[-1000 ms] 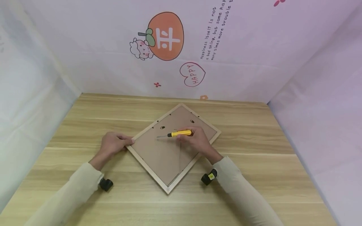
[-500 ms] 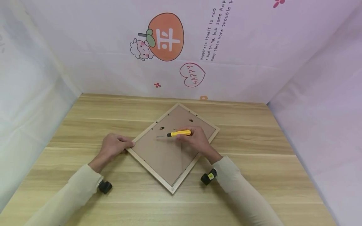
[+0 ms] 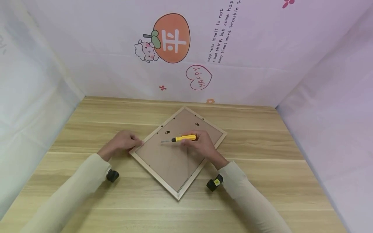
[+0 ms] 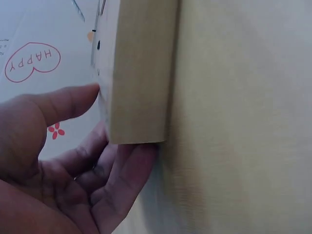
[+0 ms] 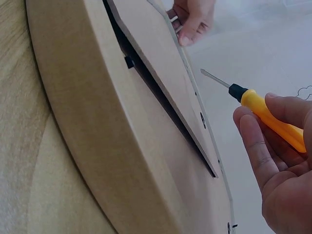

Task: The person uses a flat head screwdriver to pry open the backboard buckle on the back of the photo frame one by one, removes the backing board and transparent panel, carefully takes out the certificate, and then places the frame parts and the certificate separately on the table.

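A picture frame [image 3: 153,175] of pale wood lies face down on the table, turned cornerwise. Its brown backing board [image 3: 163,158] faces up; in the right wrist view one edge of the board [image 5: 161,83] stands tilted out of the frame over a dark gap. At the left corner my left hand [image 3: 125,141] pinches the frame, thumb on the upper face and fingers at the corner's outer side and underside. My right hand [image 3: 201,144] holds a yellow-handled screwdriver [image 3: 187,137] above the board, its metal tip pointing left.
Two small dark hangers, one a hanging loop [image 3: 197,124], sit on the backing. Small dark tabs [image 5: 128,62] line the frame's inner edge. Behind the wooden table [image 3: 250,142] hangs a printed white curtain [image 3: 247,81], with white sheets at both sides.
The frame has turned slightly, its near corner shifting right. My left hand has then slid up and right along the left corner. The right hand with the screwdriver has barely moved.
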### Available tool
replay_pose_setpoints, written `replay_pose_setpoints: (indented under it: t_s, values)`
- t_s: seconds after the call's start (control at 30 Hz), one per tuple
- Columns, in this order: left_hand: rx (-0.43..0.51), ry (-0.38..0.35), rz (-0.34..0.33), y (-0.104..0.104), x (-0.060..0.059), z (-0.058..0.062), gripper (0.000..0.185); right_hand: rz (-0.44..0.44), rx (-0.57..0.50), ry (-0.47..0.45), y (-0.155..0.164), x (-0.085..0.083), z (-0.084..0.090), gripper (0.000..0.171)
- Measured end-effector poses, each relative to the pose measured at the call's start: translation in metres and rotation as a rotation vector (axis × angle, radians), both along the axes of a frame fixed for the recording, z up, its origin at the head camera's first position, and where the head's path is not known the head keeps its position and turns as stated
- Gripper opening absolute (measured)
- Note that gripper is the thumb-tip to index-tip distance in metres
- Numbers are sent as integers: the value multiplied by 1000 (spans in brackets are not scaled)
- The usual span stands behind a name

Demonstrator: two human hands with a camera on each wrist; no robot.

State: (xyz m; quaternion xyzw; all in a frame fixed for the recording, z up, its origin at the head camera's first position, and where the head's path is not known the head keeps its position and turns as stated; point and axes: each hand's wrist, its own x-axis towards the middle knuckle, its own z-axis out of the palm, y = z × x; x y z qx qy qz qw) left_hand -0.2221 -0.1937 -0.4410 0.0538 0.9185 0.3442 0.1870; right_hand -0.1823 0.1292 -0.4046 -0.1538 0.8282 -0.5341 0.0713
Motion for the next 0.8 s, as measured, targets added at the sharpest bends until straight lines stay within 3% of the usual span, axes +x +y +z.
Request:
replay_pose_setpoints:
  t_s: [0.37,0.67,0.8]
  values:
    - [25,-42,-4,37,-41,2,27,5,-9,6,2,-2,-5,25]
    - [-26,27,-50,61,-60,6,32,22,-45,-46,2,-4,-9,27]
    - [-23,24,-62,69,-66,7,38,16,-26,-36,1,-4,-7,28]
